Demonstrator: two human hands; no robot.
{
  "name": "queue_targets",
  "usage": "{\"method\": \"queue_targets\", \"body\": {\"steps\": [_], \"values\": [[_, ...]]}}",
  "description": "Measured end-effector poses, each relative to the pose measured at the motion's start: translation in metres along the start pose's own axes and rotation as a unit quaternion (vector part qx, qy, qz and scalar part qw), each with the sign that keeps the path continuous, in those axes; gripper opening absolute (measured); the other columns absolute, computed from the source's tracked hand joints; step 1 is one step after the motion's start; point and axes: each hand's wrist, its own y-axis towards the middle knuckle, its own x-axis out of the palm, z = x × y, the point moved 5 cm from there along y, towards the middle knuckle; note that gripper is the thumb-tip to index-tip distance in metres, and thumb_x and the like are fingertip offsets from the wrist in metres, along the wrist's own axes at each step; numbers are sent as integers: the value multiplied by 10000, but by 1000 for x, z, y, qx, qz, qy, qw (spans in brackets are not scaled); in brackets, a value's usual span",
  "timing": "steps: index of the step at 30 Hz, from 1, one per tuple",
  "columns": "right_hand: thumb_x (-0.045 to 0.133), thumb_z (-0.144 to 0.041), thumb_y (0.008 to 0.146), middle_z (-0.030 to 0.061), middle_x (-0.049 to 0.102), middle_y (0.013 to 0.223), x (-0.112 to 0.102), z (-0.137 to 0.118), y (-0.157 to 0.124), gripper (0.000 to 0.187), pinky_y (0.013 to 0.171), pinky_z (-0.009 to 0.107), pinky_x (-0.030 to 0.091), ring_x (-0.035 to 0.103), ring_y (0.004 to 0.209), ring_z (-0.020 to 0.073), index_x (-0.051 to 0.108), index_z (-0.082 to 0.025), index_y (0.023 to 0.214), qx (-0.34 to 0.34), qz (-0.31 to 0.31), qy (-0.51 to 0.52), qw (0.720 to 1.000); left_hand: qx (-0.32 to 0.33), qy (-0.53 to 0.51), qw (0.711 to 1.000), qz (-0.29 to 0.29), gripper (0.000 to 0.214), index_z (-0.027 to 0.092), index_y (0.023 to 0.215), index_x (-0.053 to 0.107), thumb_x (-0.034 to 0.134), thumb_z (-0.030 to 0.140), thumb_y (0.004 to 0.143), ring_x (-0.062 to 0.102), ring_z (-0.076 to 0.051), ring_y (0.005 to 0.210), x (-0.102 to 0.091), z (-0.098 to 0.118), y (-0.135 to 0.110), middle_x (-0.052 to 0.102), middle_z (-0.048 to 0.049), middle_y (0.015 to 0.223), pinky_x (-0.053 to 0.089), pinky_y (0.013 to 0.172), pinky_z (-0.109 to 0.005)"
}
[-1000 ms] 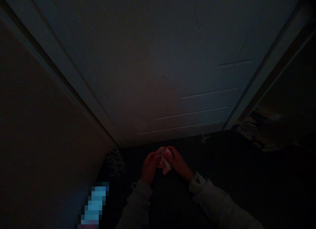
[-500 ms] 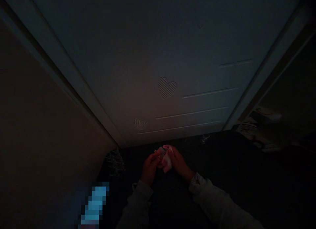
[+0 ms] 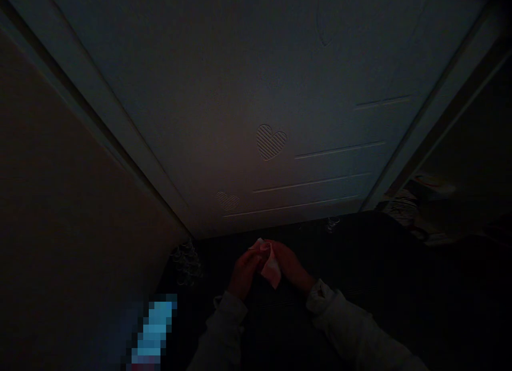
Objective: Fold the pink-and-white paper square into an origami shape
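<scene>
A pinkish-white cloth [image 3: 272, 272] is bunched between my two hands above the dark tabletop, one corner hanging down. My left hand [image 3: 243, 269] has its fingers closed at the cloth's left side. From the right, my right hand [image 3: 290, 261] is wrapped round the cloth, its fingers partly hidden. A small round shape shows within the folds, too dark to name. To the left lies a pile of small clear, shiny pieces [image 3: 186, 264] with curved rims. A few similar clear pieces [image 3: 333, 224] lie right of my hands, near the panel.
A pale panel [image 3: 180, 120] with carved hearts and lines rises behind the dark table [image 3: 276, 317]. A brownish wall [image 3: 72, 190] stands at left. A blurred, glowing blue screen-like patch [image 3: 154, 328] is at lower left. Cluttered items [image 3: 416, 200] sit at right. The light is very dim.
The cloth has shifted in my hands; its loose corner hangs lower. My right fingers have moved over the top of it. A shiny bit seen at my left fingertips is now mostly covered.
</scene>
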Motion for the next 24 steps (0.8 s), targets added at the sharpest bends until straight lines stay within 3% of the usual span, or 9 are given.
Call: {"method": "queue_targets", "body": {"steps": [4,12,24], "values": [[319,-417,835,54,573,1007,4,-10,-1,350,841,316,393,519,935,165,539,-195,992,-12,-23,-32,999,9,-5,1000,-6,305,136,913,609,603,298,654,559,-201,851,1,1,1,599,-115,1019,414,742,-308],[325,-369,848,45,568,943,7,-21,-4,295,766,271,396,520,860,146,510,-190,990,-32,-38,-105,993,-14,-27,999,31,285,131,853,607,620,320,639,574,-152,709,-2,-2,1,641,-70,817,418,676,-279],[271,-400,849,-5,527,682,1,-6,-3,292,551,232,380,503,601,118,470,-193,793,30,10,-128,991,-17,12,1000,18,265,136,836,587,606,327,655,538,-115,623,-2,-6,1,610,-31,705,399,606,-241]]}}
